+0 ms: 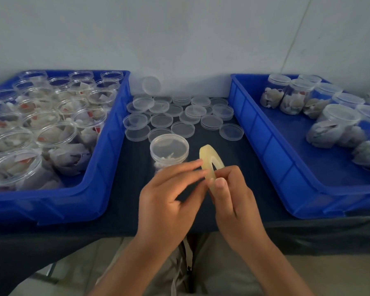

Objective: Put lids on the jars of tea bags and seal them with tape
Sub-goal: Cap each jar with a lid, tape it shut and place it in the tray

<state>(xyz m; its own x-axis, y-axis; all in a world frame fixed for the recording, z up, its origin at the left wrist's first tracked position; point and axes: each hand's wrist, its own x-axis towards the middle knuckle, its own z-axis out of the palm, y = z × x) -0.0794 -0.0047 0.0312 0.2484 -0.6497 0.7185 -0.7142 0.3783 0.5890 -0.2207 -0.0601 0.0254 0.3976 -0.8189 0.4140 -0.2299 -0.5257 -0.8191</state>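
A clear jar of tea bags point(169, 151) with a lid on it stands on the dark table in front of me. Just right of it I hold a pale yellow tape roll point(209, 163) upright. My right hand point(233, 195) grips the roll's lower edge between thumb and fingers. The fingertips of my left hand point(171, 195) touch the roll's left rim; whether they pinch a tape end is blurred. Several loose clear lids point(173, 116) lie behind the jar.
A blue bin point(107, 167) on the left holds several open jars of tea bags. A blue bin point(271, 150) on the right holds several lidded jars. A white wall rises behind the table. The table's front edge runs just below my hands.
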